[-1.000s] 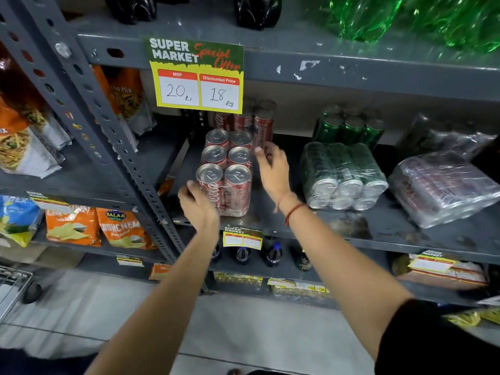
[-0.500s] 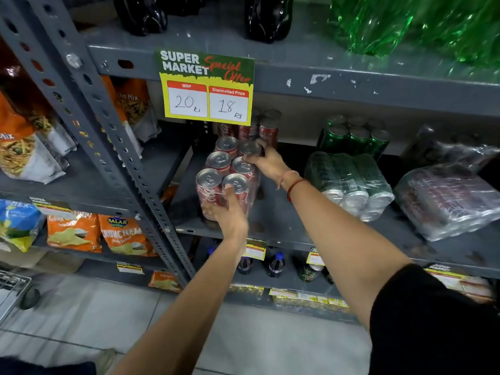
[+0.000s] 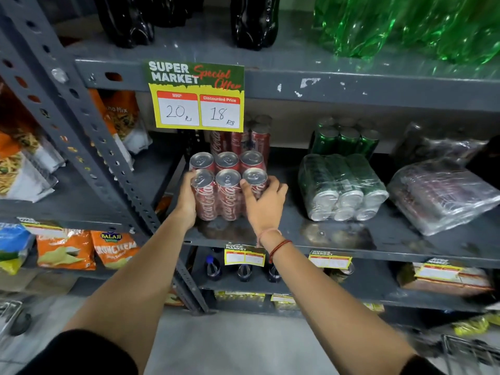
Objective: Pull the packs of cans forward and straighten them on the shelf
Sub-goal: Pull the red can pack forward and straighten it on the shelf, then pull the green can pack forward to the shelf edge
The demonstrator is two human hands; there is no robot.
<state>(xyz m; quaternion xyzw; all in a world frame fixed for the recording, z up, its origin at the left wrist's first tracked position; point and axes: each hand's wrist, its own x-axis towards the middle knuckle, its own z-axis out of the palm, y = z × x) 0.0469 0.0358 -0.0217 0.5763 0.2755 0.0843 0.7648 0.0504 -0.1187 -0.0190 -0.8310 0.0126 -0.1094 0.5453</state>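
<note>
A shrink-wrapped pack of red cola cans stands upright near the front of the grey metal shelf, its long side now facing me. My left hand grips the pack's left end and my right hand grips its right front corner. Behind it stands a second red can pack, further back under the price sign. To the right a pack of green cans lies on its side, with another green pack upright behind it.
A clear-wrapped pack of dark cans lies tilted at the right. A yellow price sign hangs from the shelf above. A slanted perforated upright borders the bay on the left, with snack bags beyond. Bottles stand on the shelf below.
The red pack has been turned from lengthwise to broadside and drawn toward the shelf front. My right hand came from its back to its right front corner; my left hand shifted to its left end.
</note>
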